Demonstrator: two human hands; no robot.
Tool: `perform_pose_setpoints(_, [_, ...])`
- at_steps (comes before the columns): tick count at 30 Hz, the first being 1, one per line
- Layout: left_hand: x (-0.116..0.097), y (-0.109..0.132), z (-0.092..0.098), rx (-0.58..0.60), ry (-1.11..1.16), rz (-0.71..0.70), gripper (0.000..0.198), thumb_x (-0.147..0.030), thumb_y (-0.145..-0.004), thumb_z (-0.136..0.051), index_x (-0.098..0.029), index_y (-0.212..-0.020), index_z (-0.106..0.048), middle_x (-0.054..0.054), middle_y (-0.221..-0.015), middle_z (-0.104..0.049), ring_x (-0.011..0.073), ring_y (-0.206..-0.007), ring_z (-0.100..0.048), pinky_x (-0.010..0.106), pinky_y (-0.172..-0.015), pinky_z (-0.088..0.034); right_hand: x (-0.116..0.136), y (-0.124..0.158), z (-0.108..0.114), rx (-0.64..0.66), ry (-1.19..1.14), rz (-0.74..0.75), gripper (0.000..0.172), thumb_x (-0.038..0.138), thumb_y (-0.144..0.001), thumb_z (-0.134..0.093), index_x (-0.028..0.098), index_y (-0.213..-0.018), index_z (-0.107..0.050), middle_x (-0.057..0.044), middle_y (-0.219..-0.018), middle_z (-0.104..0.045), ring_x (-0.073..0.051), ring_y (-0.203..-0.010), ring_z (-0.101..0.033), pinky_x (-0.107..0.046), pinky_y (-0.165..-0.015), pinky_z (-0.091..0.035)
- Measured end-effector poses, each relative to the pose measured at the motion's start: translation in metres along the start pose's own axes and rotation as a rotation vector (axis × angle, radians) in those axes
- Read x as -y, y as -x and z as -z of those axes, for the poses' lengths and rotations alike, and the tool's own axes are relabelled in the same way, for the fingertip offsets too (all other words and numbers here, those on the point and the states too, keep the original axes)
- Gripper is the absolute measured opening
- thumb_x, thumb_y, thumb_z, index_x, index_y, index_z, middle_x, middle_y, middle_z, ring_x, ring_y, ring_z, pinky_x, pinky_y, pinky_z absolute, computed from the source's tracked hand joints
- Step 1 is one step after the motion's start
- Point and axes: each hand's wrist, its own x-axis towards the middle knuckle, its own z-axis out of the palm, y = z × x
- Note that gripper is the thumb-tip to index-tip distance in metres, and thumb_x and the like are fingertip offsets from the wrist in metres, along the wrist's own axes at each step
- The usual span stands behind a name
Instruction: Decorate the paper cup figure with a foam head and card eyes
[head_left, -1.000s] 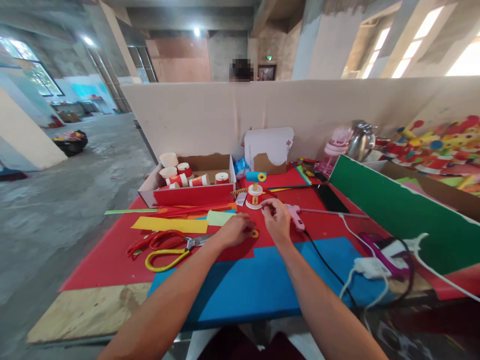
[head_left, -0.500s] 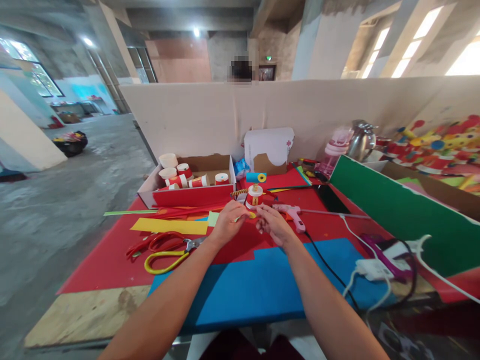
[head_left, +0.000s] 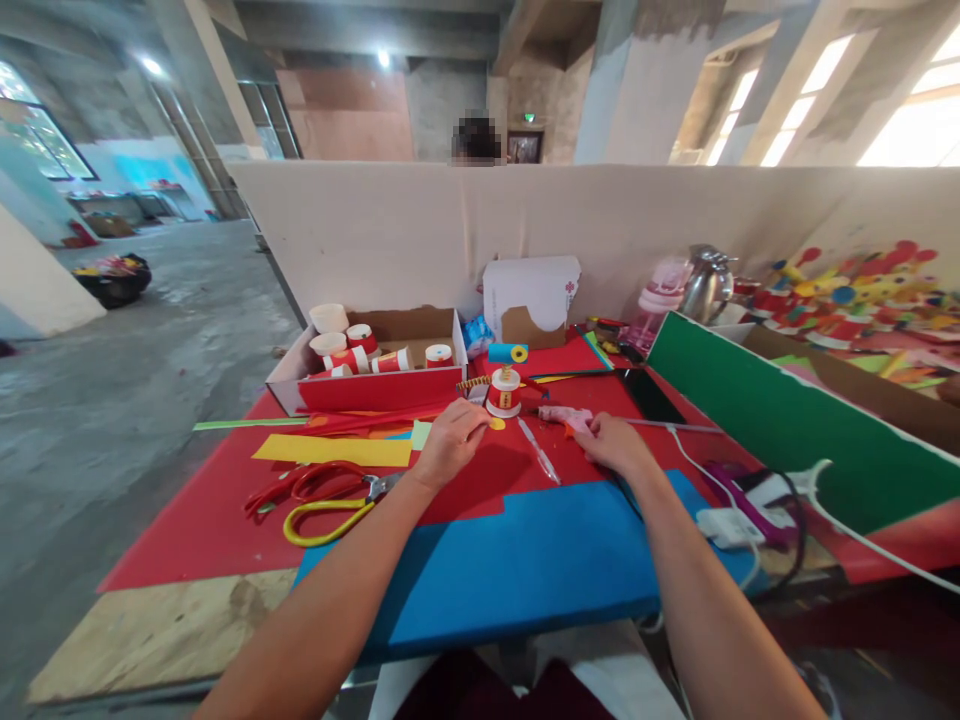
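Note:
Between finger and thumb, my left hand (head_left: 452,440) pinches a small yellow paper disc (head_left: 497,424). My right hand (head_left: 611,440) is closed round the handle of a pink glue gun (head_left: 568,418), whose nozzle points left. Just beyond my hands stands a red and white paper cup (head_left: 503,395) with a blue roll (head_left: 508,354) on top, a yellow ring at the roll's right end. A clear pen (head_left: 538,452) lies on the red sheet between my hands.
A box of paper cups (head_left: 382,390) sits at back left. Scissors (head_left: 330,505) and a yellow strip (head_left: 334,450) lie left. A phone (head_left: 651,396), green box side (head_left: 795,430) and white plugs with cables (head_left: 731,527) are right. A blue sheet (head_left: 525,570) lies in front.
My right hand has moved right, away from the yellow disc, and taken hold of the glue gun. The pen now shows on the red sheet. My left hand still holds the disc.

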Motion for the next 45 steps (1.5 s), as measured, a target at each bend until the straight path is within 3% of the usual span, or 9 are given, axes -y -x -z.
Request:
perform_pose_setpoints(3, [0.002,0.001,-0.001,0.022,-0.013,0.001,0.013,-0.014,-0.086,-0.049,-0.018,-0.082,-0.061,0.005,-0.082,-0.064,0.0151,-0.081,-0.058,0.029,-0.075,-0.049,-0.001,-0.005,-0.007,0.069,0.037,-0.049,0.019,0.035,-0.061,-0.065,0.021,-0.074,-0.062,-0.013,-0.077,-0.069,-0.028,-0.07,-0.064,-0.031,-0.052,-0.039])
perform_pose_setpoints(7, [0.003,0.002,-0.002,0.024,-0.016,-0.005,0.013,-0.013,-0.086,-0.049,-0.017,-0.081,-0.06,0.006,-0.08,-0.063,0.0154,-0.08,-0.057,0.028,-0.073,-0.049,0.002,-0.004,-0.009,-0.002,-0.088,-0.076,0.014,0.028,-0.06,-0.065,0.022,-0.069,-0.058,-0.011,-0.074,-0.069,-0.026,-0.069,-0.064,-0.03,-0.053,-0.04])
perform_pose_setpoints(13, [0.003,0.003,-0.004,0.037,0.006,0.025,0.016,-0.015,-0.087,-0.046,-0.018,-0.082,-0.062,0.006,-0.081,-0.063,0.0155,-0.08,-0.057,0.029,-0.075,-0.048,0.003,0.012,0.004,0.05,-0.846,-0.209,0.023,0.018,-0.062,-0.061,0.02,-0.083,-0.05,0.0,-0.056,-0.063,-0.015,-0.049,-0.057,-0.024,-0.046,-0.042])
perform_pose_setpoints(16, [0.002,0.003,-0.004,0.023,-0.002,0.031,0.017,-0.018,-0.088,-0.046,-0.018,-0.081,-0.062,0.006,-0.08,-0.063,0.0156,-0.08,-0.057,0.03,-0.075,-0.048,0.01,0.018,0.017,0.179,-1.144,-0.194,0.017,0.028,-0.068,-0.062,0.018,-0.08,-0.054,-0.001,-0.057,-0.062,-0.013,-0.049,-0.057,-0.021,-0.045,-0.043])
perform_pose_setpoints(20, [0.002,0.002,-0.002,0.02,-0.004,0.011,0.02,-0.019,-0.089,-0.044,-0.018,-0.079,-0.061,0.006,-0.08,-0.063,0.0154,-0.08,-0.057,0.029,-0.074,-0.048,0.02,0.021,0.028,0.329,-1.28,-0.233,0.032,0.05,-0.075,-0.056,0.018,-0.078,-0.059,0.001,-0.052,-0.056,-0.011,-0.04,-0.05,-0.021,-0.036,-0.039])
perform_pose_setpoints(27, [0.002,0.001,-0.001,0.012,-0.015,-0.012,0.02,-0.019,-0.09,-0.044,-0.018,-0.078,-0.06,0.006,-0.08,-0.063,0.0146,-0.079,-0.057,0.027,-0.072,-0.048,0.041,0.036,0.032,0.261,-1.158,0.062,0.038,0.055,-0.069,-0.064,0.019,-0.081,-0.056,0.005,-0.045,-0.054,-0.007,-0.035,-0.043,-0.019,-0.038,-0.033])
perform_pose_setpoints(33, [0.004,0.001,0.0,-0.005,-0.063,-0.056,0.018,-0.017,-0.09,-0.044,-0.017,-0.08,-0.06,0.007,-0.082,-0.064,0.015,-0.081,-0.056,0.028,-0.075,-0.048,0.05,0.043,0.035,0.206,-0.989,0.097,0.04,0.058,-0.071,-0.058,0.02,-0.081,-0.051,0.007,-0.037,-0.048,-0.009,-0.032,-0.041,-0.02,-0.036,-0.029])
perform_pose_setpoints(45, [0.007,-0.001,0.001,-0.034,-0.18,-0.226,0.019,-0.011,-0.089,-0.044,-0.015,-0.078,-0.059,0.007,-0.082,-0.064,0.0145,-0.079,-0.054,0.028,-0.075,-0.048,0.043,0.05,0.027,0.183,-0.672,0.268,0.039,0.06,-0.079,-0.044,0.02,-0.08,-0.045,0.007,-0.043,-0.047,-0.01,-0.038,-0.045,-0.021,-0.04,-0.032])
